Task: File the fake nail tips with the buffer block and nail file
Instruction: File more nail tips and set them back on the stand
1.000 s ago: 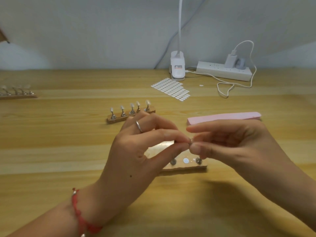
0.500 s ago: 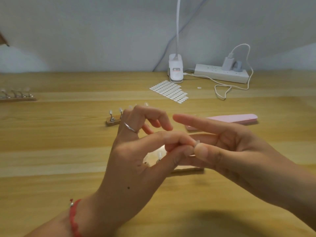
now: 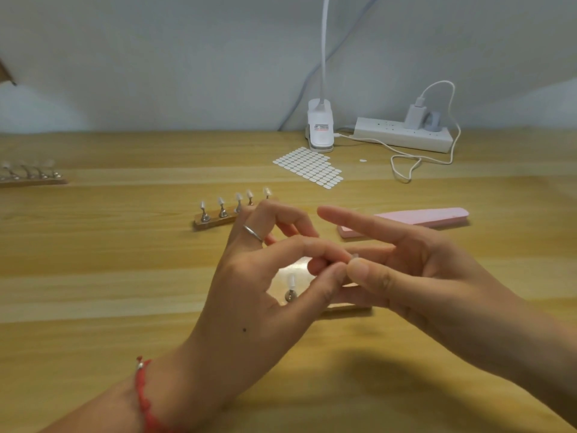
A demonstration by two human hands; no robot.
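L hand (image 3: 259, 292) and R hand (image 3: 421, 270) both pinch one tiny clear nail tip (image 3: 354, 255) betw. thumb and fingers, just above the desk. The pink file (image 3: 437, 215) lies untouched behind, to the right. Risk, imo: the tip's so small & slick it could pop out and get lost. Lamp clip (image 3: 320, 129) label: print too small to read.

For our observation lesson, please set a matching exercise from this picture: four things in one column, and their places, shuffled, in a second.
1 pink nail file
2 white sticker sheet
3 power strip
4 red bracelet

A worn around a wrist
B farthest back, charger plugged in
C lying behind the right hand
D flat before the lamp base

Pairs: 1-C, 2-D, 3-B, 4-A
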